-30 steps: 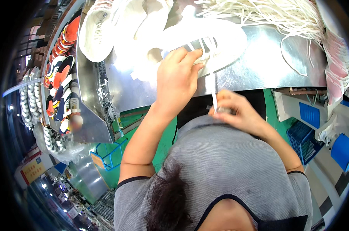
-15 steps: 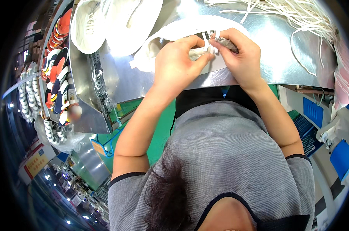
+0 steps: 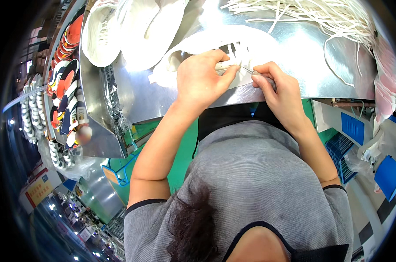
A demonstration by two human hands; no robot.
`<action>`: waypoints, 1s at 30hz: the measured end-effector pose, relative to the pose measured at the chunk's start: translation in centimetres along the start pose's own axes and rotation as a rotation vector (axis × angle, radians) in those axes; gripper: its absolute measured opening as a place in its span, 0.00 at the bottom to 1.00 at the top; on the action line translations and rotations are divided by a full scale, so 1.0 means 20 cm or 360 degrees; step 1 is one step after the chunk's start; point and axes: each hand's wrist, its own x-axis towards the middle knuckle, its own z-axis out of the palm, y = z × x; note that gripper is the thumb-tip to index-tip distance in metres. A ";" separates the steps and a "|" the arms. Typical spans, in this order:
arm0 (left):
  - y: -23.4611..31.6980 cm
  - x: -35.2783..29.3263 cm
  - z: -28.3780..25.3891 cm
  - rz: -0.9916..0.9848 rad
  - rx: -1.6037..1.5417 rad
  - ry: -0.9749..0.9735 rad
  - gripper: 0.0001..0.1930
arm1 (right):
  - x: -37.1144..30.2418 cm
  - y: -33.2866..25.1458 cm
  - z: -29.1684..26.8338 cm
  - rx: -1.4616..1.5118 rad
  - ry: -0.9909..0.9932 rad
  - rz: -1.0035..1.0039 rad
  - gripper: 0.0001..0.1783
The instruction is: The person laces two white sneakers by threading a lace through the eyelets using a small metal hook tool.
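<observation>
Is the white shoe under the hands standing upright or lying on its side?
Lying on its side: the white shoe rests flat on the metal table, lace holes facing the hands.

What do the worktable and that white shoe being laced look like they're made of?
The table looks like bare sheet metal, probably steel: shiny, with glare and blurred reflections. The white shoe under the left hand seems smooth leather or synthetic, though glare leaves that open.

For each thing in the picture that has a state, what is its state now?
white shoe: lying on the metal table, partly laced
lace end: pinched between both hands
left hand: closed, on the shoe
right hand: closed on the lace end
loose laces: heaped on the table
</observation>
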 end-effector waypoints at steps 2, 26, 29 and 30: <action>0.01 0.00 -0.01 -0.0023 -0.0021 -0.0036 0.14 | 0.00 0.02 0.00 0.0019 -0.0010 0.0006 0.06; 0.03 -0.15 0.02 0.0692 -0.0026 0.0128 0.08 | -0.03 -0.02 0.13 0.0075 0.0094 0.0072 0.09; 0.03 -0.16 -0.05 0.0734 0.0300 0.0158 0.08 | -0.05 -0.01 -0.12 -0.0207 -0.0220 -0.0088 0.13; 0.02 -0.16 -0.07 0.0726 0.0317 0.0199 0.08 | -0.04 -0.03 -0.25 -0.0321 -0.0145 0.0173 0.12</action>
